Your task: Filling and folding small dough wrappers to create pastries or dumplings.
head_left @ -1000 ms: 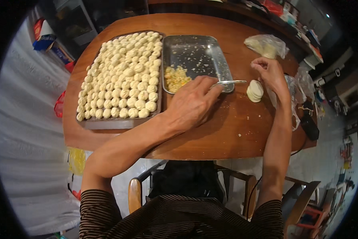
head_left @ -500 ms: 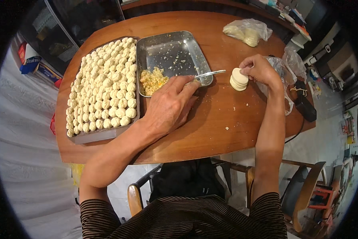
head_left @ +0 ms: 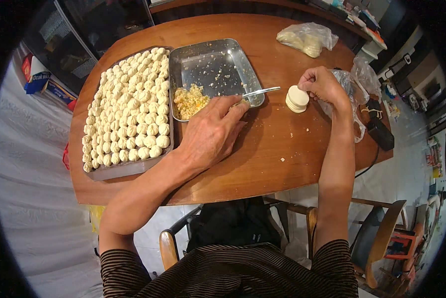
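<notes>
Head view: right hand (head_left: 321,85) grip pinching wrapper stack (head_left: 297,99); left hand (head_left: 210,134) flat on table (head_left: 282,149) (grip loose, holding nothing), spoon (head_left: 260,92) between.

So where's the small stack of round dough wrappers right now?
The stack of round white dough wrappers sits on the wooden table, right of the metal tray, touching the right hand.

We note a home dining room: wooden table (head_left: 292,149), chairs (head_left: 382,233), tray of handmade dumplings (head_left: 126,116).

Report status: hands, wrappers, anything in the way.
Left hand rests by the metal tray, empty. Right hand on wrapper stack. Spoon lies between.
</notes>
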Demonstrator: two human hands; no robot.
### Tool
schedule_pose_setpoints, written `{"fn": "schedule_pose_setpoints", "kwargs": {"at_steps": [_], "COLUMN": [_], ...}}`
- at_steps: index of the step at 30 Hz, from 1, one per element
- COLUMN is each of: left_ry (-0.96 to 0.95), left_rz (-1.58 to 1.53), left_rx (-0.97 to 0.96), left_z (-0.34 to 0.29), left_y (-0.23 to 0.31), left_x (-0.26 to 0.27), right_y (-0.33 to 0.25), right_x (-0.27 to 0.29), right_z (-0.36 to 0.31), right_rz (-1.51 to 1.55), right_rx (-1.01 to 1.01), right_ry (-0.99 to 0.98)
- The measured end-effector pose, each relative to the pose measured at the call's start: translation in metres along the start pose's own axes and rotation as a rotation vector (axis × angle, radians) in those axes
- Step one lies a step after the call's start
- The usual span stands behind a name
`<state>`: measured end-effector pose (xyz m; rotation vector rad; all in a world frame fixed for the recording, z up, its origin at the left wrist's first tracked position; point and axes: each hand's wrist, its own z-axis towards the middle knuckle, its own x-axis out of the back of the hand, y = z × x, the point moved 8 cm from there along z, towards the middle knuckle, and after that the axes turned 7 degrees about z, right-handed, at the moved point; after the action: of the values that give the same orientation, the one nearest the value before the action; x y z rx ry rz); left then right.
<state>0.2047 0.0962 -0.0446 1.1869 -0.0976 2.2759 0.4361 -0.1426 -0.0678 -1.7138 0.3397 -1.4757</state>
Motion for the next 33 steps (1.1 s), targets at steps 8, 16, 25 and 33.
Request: {"fn": "schedule_pose_setpoints", "kwargs": {"at_steps": [8,16,25,33], "left_ry": [-0.003,0.000,-0.019,0.001], "left_rz": [-0.015,-0.037,-0.030,-0.025], "left_rx": [0.005,0.009,0.014,0.014], "left_z": [0.000,0.000,0.000,0.001], "left_y": [-0.001,-0.001,-0.002,-0.001], "left_x": [0.001,0.001,-0.001,0.001], "right_y": [-0.025,-0.023,-0.020,-0.025], "right_x": [-0.021,-0.025,-0.024,-0.022], "right_z": [-0.012,-0.011,-0.013,-0.015], "right_rz": [-0.124,-0.180,-0.114,-0.090], "right_rx": [0.057,0.002,-0.013,0.038], "right_ry": [-0.135,-0.158,-0.139,-0.143]}}
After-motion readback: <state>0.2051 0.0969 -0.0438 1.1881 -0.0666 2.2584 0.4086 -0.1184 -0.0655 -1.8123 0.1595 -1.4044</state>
